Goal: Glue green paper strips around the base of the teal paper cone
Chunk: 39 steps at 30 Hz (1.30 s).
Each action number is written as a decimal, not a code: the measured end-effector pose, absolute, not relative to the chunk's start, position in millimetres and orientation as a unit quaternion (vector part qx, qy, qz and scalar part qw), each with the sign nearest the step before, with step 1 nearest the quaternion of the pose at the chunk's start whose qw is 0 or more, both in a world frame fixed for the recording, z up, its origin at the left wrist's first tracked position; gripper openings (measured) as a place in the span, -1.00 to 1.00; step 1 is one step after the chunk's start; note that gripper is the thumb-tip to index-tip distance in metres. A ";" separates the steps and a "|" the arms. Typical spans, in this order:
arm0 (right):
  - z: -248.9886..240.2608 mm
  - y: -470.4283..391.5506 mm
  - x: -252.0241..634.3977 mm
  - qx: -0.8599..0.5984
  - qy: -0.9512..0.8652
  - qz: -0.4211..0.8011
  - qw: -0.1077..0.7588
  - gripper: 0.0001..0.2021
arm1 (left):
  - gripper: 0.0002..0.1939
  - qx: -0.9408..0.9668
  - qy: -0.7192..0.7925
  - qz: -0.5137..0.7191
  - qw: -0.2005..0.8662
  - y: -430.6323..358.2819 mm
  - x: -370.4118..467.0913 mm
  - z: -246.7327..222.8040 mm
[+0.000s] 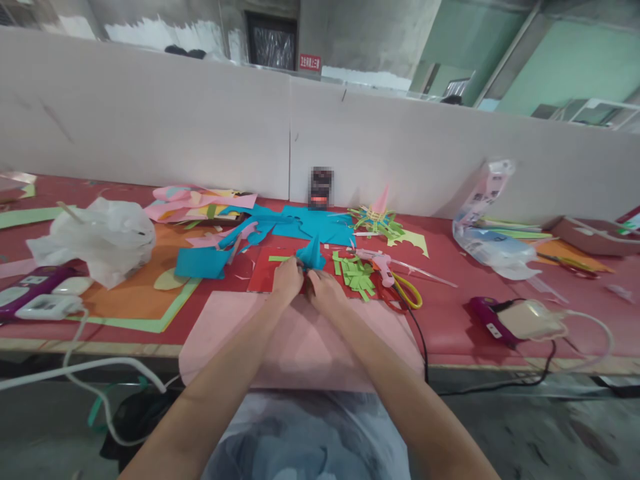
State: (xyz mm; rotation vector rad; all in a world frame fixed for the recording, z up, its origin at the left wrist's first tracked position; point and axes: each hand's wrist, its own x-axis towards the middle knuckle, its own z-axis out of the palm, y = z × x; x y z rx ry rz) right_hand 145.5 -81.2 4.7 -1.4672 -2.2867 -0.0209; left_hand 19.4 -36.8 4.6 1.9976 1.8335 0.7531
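Both of my hands meet at a blue paper cone, its point upward, over a red sheet. My left hand grips the cone's lower left edge with bent fingers. On the lower right side, my right hand closes its fingers on the same cone. The fingertips are partly hidden by the hands. Just right of them lie cut green paper strips. A pink glue gun and scissors with yellow and red handles rest beyond the strips. Blue paper sheets spread behind the cone.
A pink sheet covers the table's front edge. At left are a crumpled white plastic bag, orange paper and a purple power strip. Another purple power strip with a white plug lies right. A white partition stands behind.
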 end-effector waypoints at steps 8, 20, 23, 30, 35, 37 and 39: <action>1.2 -77.0 147.0 -0.535 -0.816 -0.018 0.220 -0.79 | -0.75 0.704 0.642 0.257 0.160 -37.2 19.0 6.8; -8.1 -75.5 155.4 -0.499 -0.807 0.051 0.311 -0.73 | -0.79 0.680 0.598 0.383 0.185 -29.5 10.5 31.3; -10.7 -73.0 158.5 -0.483 -0.795 0.094 0.354 -0.75 | -0.78 0.704 0.547 0.437 0.123 -23.4 15.3 56.3; -8.6 -73.0 162.0 -0.473 -0.754 0.119 0.440 -0.78 | -0.78 0.761 0.515 0.391 0.055 -5.5 38.2 74.4; 3.0 -71.3 174.8 -0.475 -0.698 0.084 0.530 -0.80 | -0.81 0.761 0.522 0.379 0.059 -0.1 34.0 73.8; 5.9 -70.0 180.3 -0.484 -0.673 0.063 0.556 -0.80 | -0.82 0.754 0.522 0.394 0.067 -1.2 29.9 79.2; 6.6 -68.7 184.1 -0.494 -0.654 0.045 0.571 -0.81 | -0.82 0.748 0.514 0.414 0.073 -2.8 26.4 86.4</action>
